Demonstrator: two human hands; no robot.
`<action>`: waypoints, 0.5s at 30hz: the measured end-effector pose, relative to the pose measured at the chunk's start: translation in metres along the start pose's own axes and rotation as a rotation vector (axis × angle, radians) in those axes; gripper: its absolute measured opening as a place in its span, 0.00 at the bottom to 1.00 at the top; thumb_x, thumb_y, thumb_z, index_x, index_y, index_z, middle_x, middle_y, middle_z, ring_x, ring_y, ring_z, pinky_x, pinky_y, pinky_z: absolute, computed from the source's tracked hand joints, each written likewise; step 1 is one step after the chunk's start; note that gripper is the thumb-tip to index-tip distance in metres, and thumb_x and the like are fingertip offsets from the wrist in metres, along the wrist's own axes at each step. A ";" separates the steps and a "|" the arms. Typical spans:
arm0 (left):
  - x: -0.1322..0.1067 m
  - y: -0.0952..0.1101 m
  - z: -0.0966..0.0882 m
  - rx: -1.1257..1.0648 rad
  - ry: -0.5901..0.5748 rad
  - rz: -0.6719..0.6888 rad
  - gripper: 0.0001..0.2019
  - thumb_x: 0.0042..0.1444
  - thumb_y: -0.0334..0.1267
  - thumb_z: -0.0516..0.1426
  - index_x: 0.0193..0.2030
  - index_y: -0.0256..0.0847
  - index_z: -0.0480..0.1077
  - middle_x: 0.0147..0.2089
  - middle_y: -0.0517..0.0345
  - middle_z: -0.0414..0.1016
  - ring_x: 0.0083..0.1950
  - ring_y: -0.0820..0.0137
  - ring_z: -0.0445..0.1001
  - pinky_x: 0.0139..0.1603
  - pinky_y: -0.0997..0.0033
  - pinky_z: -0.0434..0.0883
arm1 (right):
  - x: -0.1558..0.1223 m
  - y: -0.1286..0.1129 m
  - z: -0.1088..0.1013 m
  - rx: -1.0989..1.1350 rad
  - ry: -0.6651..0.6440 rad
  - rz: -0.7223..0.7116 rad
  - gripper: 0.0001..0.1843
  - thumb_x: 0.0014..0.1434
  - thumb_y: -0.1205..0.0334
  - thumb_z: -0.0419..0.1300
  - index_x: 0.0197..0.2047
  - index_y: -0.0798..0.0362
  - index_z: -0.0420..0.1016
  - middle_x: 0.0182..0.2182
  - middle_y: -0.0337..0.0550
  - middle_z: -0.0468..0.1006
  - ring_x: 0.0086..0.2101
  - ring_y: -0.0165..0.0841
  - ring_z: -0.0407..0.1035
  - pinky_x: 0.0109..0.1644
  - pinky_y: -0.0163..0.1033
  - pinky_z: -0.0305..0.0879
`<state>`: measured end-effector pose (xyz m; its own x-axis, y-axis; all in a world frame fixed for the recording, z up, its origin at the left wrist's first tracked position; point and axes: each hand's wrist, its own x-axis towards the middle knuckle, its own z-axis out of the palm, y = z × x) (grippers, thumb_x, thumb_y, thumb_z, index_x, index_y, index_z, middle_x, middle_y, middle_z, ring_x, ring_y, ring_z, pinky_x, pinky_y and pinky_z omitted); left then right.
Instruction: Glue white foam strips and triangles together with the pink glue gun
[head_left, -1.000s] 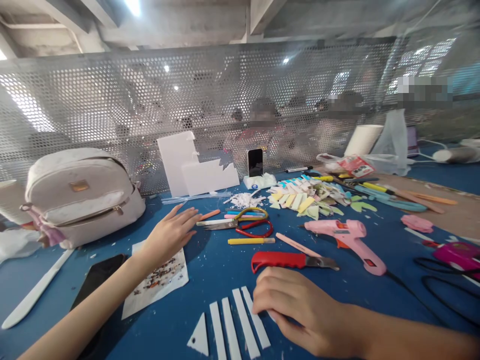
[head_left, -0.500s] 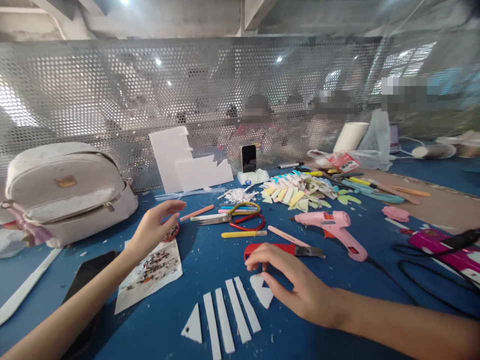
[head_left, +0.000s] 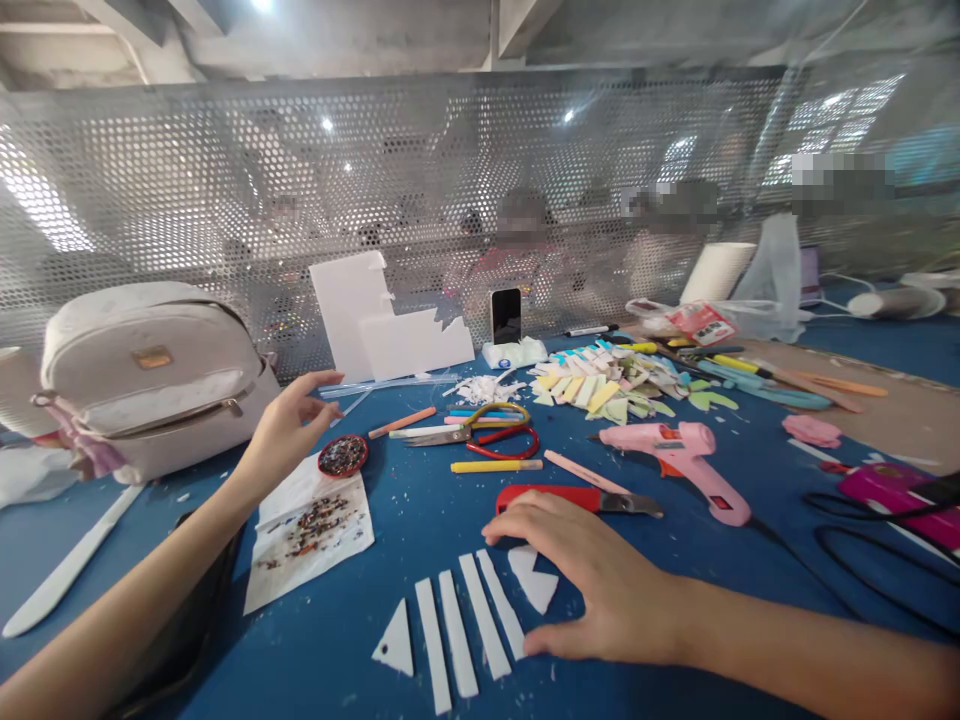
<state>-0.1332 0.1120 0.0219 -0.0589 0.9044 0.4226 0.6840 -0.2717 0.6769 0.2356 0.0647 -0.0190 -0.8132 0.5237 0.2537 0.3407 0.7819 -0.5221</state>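
Observation:
My left hand [head_left: 289, 425] is raised with fingers loosely bent and apart, holding nothing. Beside it are a small red dish of dark bits [head_left: 343, 456] and a white paper sheet [head_left: 345, 530] with more bits scattered on it. My right hand [head_left: 600, 570] is spread, its thumb near the lower end of a white strip [head_left: 501, 605]. A notched white piece [head_left: 534, 580] lies between its thumb and fingers. Several white strips [head_left: 459, 635] and a white triangle with a dark dot [head_left: 397, 640] are lined up on the blue table. A red-handled utility knife [head_left: 555, 498] lies just beyond my right fingers.
Scissors [head_left: 491, 430] and a yellow marker [head_left: 495, 466] lie mid-table. A pink glue gun [head_left: 686, 460] with a black cord is at right. Paper scraps [head_left: 600, 380], a propped phone [head_left: 505, 316] and white boards [head_left: 352, 315] stand farther back; a backpack [head_left: 157, 380] sits left.
My right thumb and fingers have spread wider around the notched piece. My left hand has shifted left, uncovering the red dish. The view has turned slightly left.

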 end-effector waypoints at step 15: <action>-0.135 0.048 0.029 0.295 -0.410 0.387 0.30 0.51 0.61 0.63 0.58 0.53 0.65 0.51 0.53 0.77 0.49 0.60 0.78 0.47 0.65 0.77 | 0.004 0.001 0.003 -0.062 -0.096 -0.043 0.39 0.54 0.40 0.68 0.61 0.55 0.67 0.53 0.56 0.75 0.54 0.48 0.67 0.59 0.52 0.62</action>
<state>-0.0714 -0.0138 -0.0202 0.4756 0.8274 0.2988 0.7752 -0.5548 0.3023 0.2313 0.0667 -0.0213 -0.8683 0.4566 0.1940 0.3306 0.8241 -0.4599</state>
